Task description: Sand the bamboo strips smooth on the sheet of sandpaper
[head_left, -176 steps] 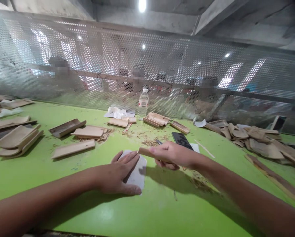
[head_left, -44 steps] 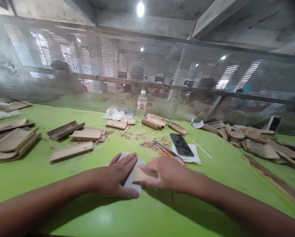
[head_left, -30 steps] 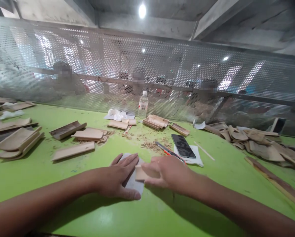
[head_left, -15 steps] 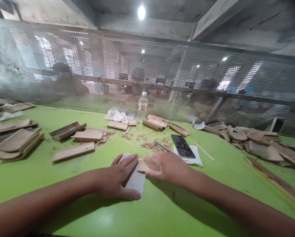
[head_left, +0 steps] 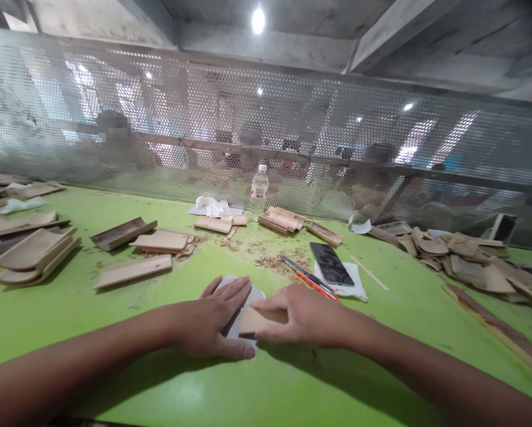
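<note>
A pale grey sheet (head_left: 253, 290), possibly sandpaper, lies flat on the green table. My left hand (head_left: 212, 320) presses on it with the fingers stretched out and the thumb apart. Between thumb and fingers, my right hand (head_left: 299, 314) grips a small light wooden piece (head_left: 251, 322), whose left end rests on the sheet beside my left palm. The hand covers the piece's right end. Just beyond my right hand lies an orange and grey utility knife (head_left: 312, 279), next to a dark phone (head_left: 331, 264) on white tissue (head_left: 359, 284).
Curved bamboo pieces (head_left: 132, 271) lie at the left, and a larger pile (head_left: 474, 255) is at the right. Wood shavings (head_left: 274, 261) and a water bottle (head_left: 259, 191) are farther back, before a perforated metal screen (head_left: 194, 118). A long strip (head_left: 497, 326) lies at the right.
My right hand has moved slightly nearer to me with the wooden piece, showing more of the knife and of the sheet's upper right edge. My left hand has stayed nearly still.
</note>
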A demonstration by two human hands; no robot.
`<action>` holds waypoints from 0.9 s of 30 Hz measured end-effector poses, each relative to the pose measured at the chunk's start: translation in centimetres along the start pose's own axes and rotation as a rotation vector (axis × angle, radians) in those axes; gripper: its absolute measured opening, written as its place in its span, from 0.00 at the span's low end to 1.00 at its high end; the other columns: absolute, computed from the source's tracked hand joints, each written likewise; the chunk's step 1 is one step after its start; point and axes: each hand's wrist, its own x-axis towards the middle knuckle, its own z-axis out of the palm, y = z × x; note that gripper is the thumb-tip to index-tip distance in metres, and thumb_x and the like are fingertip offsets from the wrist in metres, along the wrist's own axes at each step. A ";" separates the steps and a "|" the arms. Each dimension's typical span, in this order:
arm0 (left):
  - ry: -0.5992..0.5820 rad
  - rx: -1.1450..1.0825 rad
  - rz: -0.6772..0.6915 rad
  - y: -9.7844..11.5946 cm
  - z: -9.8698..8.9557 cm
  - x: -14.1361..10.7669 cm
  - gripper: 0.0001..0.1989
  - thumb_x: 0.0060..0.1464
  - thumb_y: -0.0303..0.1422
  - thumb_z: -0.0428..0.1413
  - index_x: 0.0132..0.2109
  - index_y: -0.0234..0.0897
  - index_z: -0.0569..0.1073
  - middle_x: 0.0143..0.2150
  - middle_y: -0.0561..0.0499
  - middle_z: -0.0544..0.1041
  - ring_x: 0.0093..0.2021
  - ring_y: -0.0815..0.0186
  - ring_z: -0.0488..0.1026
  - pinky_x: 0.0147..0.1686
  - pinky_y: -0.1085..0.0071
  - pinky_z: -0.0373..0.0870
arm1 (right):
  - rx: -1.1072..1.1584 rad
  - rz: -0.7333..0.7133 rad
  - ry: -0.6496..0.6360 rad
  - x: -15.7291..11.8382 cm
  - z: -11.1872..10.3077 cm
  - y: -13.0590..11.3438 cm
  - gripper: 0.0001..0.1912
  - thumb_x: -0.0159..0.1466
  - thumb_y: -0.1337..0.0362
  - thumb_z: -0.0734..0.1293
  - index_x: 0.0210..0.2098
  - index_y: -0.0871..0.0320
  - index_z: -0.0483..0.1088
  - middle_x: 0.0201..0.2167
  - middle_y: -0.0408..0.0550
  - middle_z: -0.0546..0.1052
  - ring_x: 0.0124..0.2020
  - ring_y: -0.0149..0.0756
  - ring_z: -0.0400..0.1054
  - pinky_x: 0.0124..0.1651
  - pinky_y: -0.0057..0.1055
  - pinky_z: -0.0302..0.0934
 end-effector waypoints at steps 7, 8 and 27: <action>0.008 0.003 0.003 0.0 0.0 0.0 0.59 0.61 0.68 0.46 0.77 0.26 0.34 0.76 0.38 0.29 0.76 0.45 0.28 0.72 0.48 0.33 | -0.009 0.021 0.000 0.2 0.2 0.1 0.19 0.65 0.48 0.67 0.29 0.57 0.68 0.24 0.37 0.64 0.26 0.29 0.57 0.30 0.30 0.44; 0.009 0.003 0.003 0.0 0.0 0.0 0.59 0.61 0.68 0.46 0.77 0.26 0.34 0.76 0.38 0.30 0.76 0.45 0.28 0.72 0.48 0.33 | -0.007 0.020 0.003 0.2 0.2 0.0 0.19 0.65 0.48 0.67 0.30 0.57 0.69 0.24 0.38 0.65 0.26 0.30 0.57 0.30 0.30 0.44; 0.017 0.003 0.018 0.0 0.0 0.0 0.57 0.61 0.65 0.49 0.77 0.27 0.38 0.76 0.35 0.32 0.76 0.43 0.29 0.72 0.46 0.33 | -0.258 0.138 0.060 0.1 0.4 -0.7 0.25 0.65 0.44 0.67 0.54 0.53 0.78 0.37 0.52 0.78 0.34 0.42 0.68 0.32 0.31 0.48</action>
